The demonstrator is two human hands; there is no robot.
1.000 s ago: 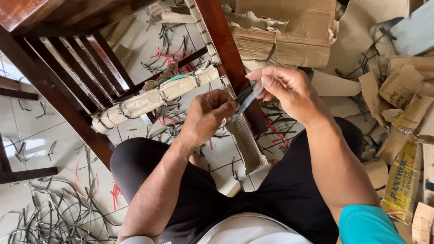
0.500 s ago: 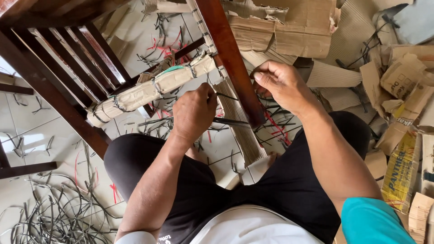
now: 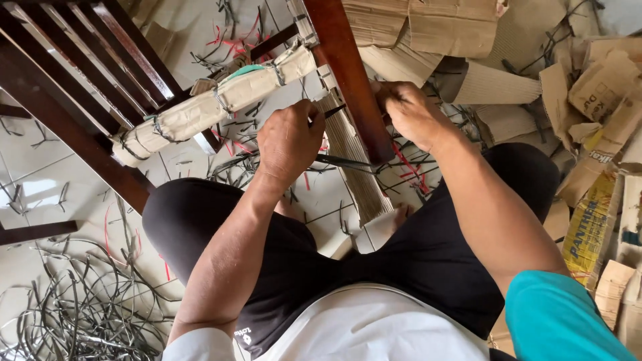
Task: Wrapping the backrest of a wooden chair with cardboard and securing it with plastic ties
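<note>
1. Two hands are seen at a dark wooden chair leg (image 3: 348,80) that is partly wrapped in corrugated cardboard (image 3: 354,167). The left hand (image 3: 289,140) is closed in a fist around a dark strap (image 3: 344,161); the right hand (image 3: 408,110) is curled against the far side of the leg, and whether anything is pinched in it cannot be told.
2. The strap lies just beside the leg, on the cardboard wrap, between the two hands and above the tiled floor (image 3: 40,180).
3. Its long axis runs roughly crosswise to the leg, from the left fist toward the right, tilted slightly downward at the right end. A second short end sticks out of the fist, up and to the right.
4. The strap could slip from the fist if it is pulled hard, since only a short length is gripped.
5. The cardboard wrap could slide down the leg or gape if the strap is drawn tight at a slant.
6. Fingers could be nipped between strap and leg, as the right hand is pressed close to the wood.
7. Loose cut straps (image 3: 80,314) on the floor could tangle underfoot.
</note>
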